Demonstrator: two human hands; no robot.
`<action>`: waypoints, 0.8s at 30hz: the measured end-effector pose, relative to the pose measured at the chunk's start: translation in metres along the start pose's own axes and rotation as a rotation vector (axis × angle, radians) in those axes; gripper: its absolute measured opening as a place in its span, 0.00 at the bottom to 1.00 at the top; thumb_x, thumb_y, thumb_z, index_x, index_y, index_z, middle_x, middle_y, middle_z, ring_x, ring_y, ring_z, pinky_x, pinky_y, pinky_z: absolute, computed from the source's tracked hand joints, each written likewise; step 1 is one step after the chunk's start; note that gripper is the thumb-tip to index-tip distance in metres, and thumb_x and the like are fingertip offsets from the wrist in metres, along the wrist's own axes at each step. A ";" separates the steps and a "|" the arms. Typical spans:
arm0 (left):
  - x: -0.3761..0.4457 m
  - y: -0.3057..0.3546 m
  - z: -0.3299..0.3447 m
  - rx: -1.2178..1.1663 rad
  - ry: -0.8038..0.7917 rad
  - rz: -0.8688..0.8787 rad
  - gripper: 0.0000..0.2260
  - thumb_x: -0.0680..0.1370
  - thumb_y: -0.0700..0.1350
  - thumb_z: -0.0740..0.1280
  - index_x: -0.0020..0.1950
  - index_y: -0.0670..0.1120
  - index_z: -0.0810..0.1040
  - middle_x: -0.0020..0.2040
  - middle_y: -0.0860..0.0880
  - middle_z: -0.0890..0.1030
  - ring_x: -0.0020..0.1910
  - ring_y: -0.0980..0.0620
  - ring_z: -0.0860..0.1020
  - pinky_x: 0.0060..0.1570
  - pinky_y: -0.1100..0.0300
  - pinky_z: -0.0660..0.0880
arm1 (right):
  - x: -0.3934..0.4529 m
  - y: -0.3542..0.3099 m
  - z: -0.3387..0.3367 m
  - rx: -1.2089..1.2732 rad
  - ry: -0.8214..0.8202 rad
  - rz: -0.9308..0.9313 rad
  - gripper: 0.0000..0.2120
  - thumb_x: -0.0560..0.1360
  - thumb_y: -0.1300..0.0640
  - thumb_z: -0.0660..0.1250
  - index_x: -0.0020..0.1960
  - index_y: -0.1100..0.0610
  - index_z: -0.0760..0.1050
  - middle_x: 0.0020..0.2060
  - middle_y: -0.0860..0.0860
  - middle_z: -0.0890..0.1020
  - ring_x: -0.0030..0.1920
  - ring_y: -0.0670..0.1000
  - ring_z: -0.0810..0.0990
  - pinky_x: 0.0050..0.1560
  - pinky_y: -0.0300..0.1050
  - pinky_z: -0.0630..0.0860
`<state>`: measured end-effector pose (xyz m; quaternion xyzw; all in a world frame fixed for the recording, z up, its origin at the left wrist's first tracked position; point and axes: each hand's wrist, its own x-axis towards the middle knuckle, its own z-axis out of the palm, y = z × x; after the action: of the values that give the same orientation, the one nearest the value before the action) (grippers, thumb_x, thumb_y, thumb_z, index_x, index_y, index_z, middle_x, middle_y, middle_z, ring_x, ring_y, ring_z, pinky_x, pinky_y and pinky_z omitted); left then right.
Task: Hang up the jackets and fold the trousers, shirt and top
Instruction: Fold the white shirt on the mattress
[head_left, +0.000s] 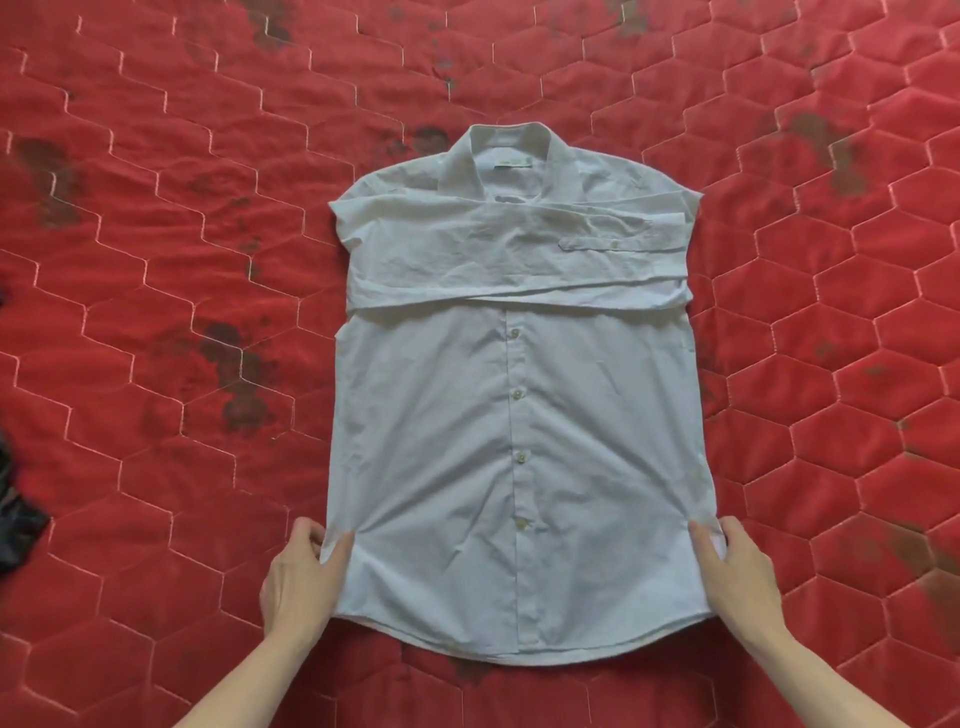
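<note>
With sleeves crossed over the shirt (519, 415), left hand (301, 577) and right hand (737, 577) pinch its lower side edges near the quilt's (156, 312) near edge; the hem should lift evenly toward the collar.

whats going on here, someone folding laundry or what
A person is folding a white shirt laid button side up on a red quilted cover. Both sleeves are already folded across the chest. The left hand and right hand each pinch a side edge near the hem, seemingly ready for the next fold. A dark garment lies at the left edge.
</note>
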<state>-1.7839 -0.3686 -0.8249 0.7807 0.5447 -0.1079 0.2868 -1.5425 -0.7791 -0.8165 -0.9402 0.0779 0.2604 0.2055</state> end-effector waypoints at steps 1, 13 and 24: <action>-0.001 0.001 -0.001 0.094 0.051 0.084 0.14 0.77 0.51 0.73 0.45 0.49 0.68 0.41 0.51 0.75 0.39 0.47 0.74 0.37 0.50 0.70 | -0.003 0.000 0.000 -0.033 -0.011 0.004 0.11 0.82 0.43 0.62 0.49 0.49 0.68 0.40 0.53 0.81 0.44 0.63 0.78 0.43 0.59 0.73; -0.017 -0.014 -0.001 0.874 -0.404 1.146 0.51 0.61 0.53 0.68 0.84 0.46 0.61 0.84 0.38 0.58 0.83 0.38 0.58 0.77 0.37 0.55 | -0.025 0.042 -0.001 -0.641 0.052 -0.907 0.41 0.68 0.64 0.68 0.80 0.55 0.63 0.78 0.59 0.67 0.78 0.60 0.66 0.77 0.59 0.62; -0.019 -0.005 -0.001 0.936 -0.325 1.011 0.44 0.68 0.29 0.69 0.82 0.49 0.64 0.82 0.37 0.63 0.78 0.30 0.64 0.63 0.26 0.73 | -0.049 0.042 0.013 -0.760 -0.138 -0.840 0.39 0.69 0.69 0.68 0.80 0.61 0.65 0.79 0.61 0.66 0.79 0.66 0.65 0.70 0.63 0.75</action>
<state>-1.7956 -0.3817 -0.8162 0.9532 -0.0377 -0.2996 0.0138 -1.6009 -0.8094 -0.8155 -0.8791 -0.4152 0.2270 -0.0567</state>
